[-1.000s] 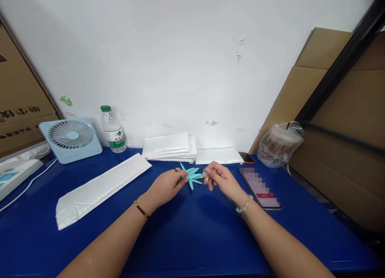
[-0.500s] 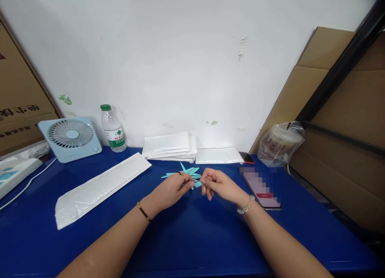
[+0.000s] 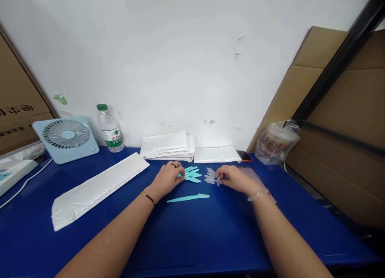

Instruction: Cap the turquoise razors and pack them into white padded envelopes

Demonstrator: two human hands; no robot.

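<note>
Left hand (image 3: 169, 178) pinching fanned, slim turquoise plastic sticks (image 3: 192, 174); right hand (image 3: 236, 178) at small, elongated translucent pieces (image 3: 209, 176), grip indeterminable.

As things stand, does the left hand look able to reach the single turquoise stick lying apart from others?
Probably yes: the left hand is close, and nothing covers or blocks the single turquoise stick, though that hand touches the fanned sticks.
</note>
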